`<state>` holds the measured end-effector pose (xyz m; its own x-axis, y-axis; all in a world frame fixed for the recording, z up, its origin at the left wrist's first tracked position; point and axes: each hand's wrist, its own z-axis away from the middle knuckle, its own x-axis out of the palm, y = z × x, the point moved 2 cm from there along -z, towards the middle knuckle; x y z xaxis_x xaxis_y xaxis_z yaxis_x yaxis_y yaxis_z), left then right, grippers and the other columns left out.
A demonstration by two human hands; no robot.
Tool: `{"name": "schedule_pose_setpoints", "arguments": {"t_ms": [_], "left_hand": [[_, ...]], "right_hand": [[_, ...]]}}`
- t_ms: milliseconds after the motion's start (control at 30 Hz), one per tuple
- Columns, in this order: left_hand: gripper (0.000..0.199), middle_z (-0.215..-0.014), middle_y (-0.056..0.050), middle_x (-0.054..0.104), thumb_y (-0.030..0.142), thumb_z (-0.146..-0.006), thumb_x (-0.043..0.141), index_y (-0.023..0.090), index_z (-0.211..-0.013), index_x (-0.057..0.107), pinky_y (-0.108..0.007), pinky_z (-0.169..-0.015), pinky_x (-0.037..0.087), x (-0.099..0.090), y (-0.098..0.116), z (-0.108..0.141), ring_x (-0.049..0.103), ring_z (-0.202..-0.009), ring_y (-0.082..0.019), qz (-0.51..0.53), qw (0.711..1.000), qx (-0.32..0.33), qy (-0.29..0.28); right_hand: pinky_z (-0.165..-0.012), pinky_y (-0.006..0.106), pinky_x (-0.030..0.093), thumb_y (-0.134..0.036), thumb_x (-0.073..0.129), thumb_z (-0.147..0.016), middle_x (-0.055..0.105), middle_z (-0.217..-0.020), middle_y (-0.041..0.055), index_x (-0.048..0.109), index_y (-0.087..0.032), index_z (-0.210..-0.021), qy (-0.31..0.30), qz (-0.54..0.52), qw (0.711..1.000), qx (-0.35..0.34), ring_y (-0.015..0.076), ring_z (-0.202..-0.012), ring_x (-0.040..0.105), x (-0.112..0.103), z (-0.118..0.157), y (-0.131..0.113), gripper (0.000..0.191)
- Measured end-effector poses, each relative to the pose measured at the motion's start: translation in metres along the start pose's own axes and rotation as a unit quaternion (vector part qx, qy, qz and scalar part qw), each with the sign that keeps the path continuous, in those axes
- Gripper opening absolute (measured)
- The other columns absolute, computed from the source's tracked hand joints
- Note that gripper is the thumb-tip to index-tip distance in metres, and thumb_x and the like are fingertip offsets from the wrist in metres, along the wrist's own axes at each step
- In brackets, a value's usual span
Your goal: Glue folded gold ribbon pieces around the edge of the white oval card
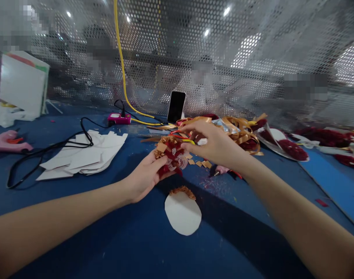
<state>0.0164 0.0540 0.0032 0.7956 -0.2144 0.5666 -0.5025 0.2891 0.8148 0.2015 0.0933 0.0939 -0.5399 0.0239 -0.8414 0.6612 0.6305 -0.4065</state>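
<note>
My left hand [146,172] is closed on a decoration of dark red and orange-gold ribbon [173,153] with clear, shiny petal-like bits, its thumb pressed on the near side. Over its right edge is my right hand [207,137], fingers bent and apart, the thumb tip at or very near the red part. I cannot make out anything in those fingers. Below them on the blue table [130,240] lies a white oval card [183,215] with ruffled brown-orange ribbon along its top edge. Small gold ribbon squares [206,164] are scattered beneath the right hand.
White card sheets [86,155] and a pink glue gun [11,142] with a black cord are at left. A phone [176,106] stands at the back beside a magenta power strip [119,118]. Gold ribbons [238,128] and a red-trimmed white disc [281,141] lie right.
</note>
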Motion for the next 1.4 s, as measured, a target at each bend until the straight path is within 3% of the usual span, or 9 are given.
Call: {"name": "schedule_pose_setpoints", "arguments": {"t_ms": [67,233,433,567,733,933,1133,1267,1400], "left_hand": [[0.033,-0.136,-0.007,0.067,0.018,-0.102,0.053,0.024,-0.135,0.056,-0.036,-0.103,0.054,-0.001,-0.003,0.0,0.069,-0.113,-0.018,-0.025,0.999,0.01,-0.02],[0.031,-0.138,-0.008,0.065,0.026,-0.1,0.057,0.023,-0.131,0.057,-0.04,-0.105,0.052,-0.006,-0.011,-0.002,0.067,-0.116,-0.02,-0.093,0.994,0.036,-0.043],[0.058,-0.117,-0.008,0.071,0.028,-0.087,0.072,0.024,-0.14,0.049,-0.04,-0.09,0.058,-0.021,0.0,-0.008,0.07,-0.101,-0.022,-0.286,0.945,0.146,0.058],[0.038,-0.115,-0.007,0.074,0.033,-0.083,0.077,0.022,-0.118,0.069,-0.038,-0.091,0.056,-0.027,0.006,-0.011,0.07,-0.101,-0.022,-0.367,0.911,0.18,0.056],[0.023,-0.093,-0.006,0.078,0.038,-0.084,0.076,0.019,-0.096,0.076,-0.037,-0.081,0.056,-0.034,0.005,-0.014,0.069,-0.083,-0.02,-0.369,0.907,0.185,0.089],[0.034,-0.109,-0.008,0.076,0.047,-0.091,0.066,0.019,-0.109,0.073,-0.035,-0.082,0.056,-0.036,0.008,-0.014,0.067,-0.082,-0.018,-0.36,0.896,0.219,0.14],[0.045,-0.111,-0.01,0.075,0.042,-0.078,0.08,0.022,-0.117,0.073,-0.04,-0.083,0.056,-0.03,0.003,-0.014,0.068,-0.097,-0.026,-0.445,0.874,0.182,0.069],[0.057,-0.138,-0.013,0.062,0.049,-0.082,0.074,0.021,-0.13,0.063,-0.048,-0.108,0.045,-0.028,0.003,-0.014,0.057,-0.127,-0.031,-0.46,0.864,0.193,0.072],[0.064,-0.136,-0.017,0.062,0.051,-0.087,0.069,0.016,-0.137,0.051,-0.044,-0.105,0.049,-0.027,0.003,-0.014,0.061,-0.124,-0.028,-0.384,0.904,0.177,0.061]], "right_hand": [[-0.085,0.035,0.05,-0.049,0.072,-0.083,0.074,-0.117,0.0059,0.071,-0.025,-0.122,-0.018,-0.019,0.997,0.072,0.0224,-0.101,0.067,-0.001,-0.001,0.004,0.046],[-0.066,0.03,0.046,-0.053,0.068,-0.084,0.072,-0.075,0.0009,0.076,-0.023,-0.083,-0.133,-0.156,0.963,0.175,0.0155,-0.069,0.063,0.014,0.0,0.01,0.032],[-0.06,0.028,0.046,-0.046,0.073,-0.081,0.068,-0.07,0.0008,0.075,-0.022,-0.079,-0.135,-0.213,0.944,0.212,0.0134,-0.062,0.059,0.026,0.0,0.019,0.025],[-0.061,0.027,0.046,-0.047,0.072,-0.081,0.068,-0.071,0.0003,0.076,-0.022,-0.078,-0.14,-0.172,0.955,0.199,0.0128,-0.063,0.059,0.027,0.0,0.02,0.026],[-0.06,0.028,0.045,-0.053,0.069,-0.083,0.071,-0.077,0.0014,0.078,-0.023,-0.085,-0.154,-0.152,0.959,0.183,0.0135,-0.065,0.06,0.029,0.0,0.021,0.032],[-0.056,0.031,0.039,-0.049,0.069,-0.084,0.069,-0.068,0.0018,0.075,-0.022,-0.076,-0.077,-0.063,0.98,0.174,0.0138,-0.059,0.057,0.013,0.0,0.025,0.028],[-0.055,0.033,0.039,-0.045,0.073,-0.082,0.064,-0.058,0.0004,0.072,-0.024,-0.071,0.014,0.003,0.98,0.2,0.0154,-0.053,0.056,-0.019,-0.001,0.035,0.024],[-0.06,0.034,0.053,-0.042,0.08,-0.077,0.074,-0.077,0.0046,0.074,-0.023,-0.079,0.019,-0.12,0.961,0.249,0.0192,-0.064,0.068,-0.015,-0.002,0.034,0.02],[-0.063,0.033,0.057,-0.036,0.08,-0.076,0.075,-0.078,0.0056,0.074,-0.021,-0.082,-0.043,-0.196,0.943,0.265,0.0181,-0.066,0.069,0.005,-0.002,0.024,0.018]]}}
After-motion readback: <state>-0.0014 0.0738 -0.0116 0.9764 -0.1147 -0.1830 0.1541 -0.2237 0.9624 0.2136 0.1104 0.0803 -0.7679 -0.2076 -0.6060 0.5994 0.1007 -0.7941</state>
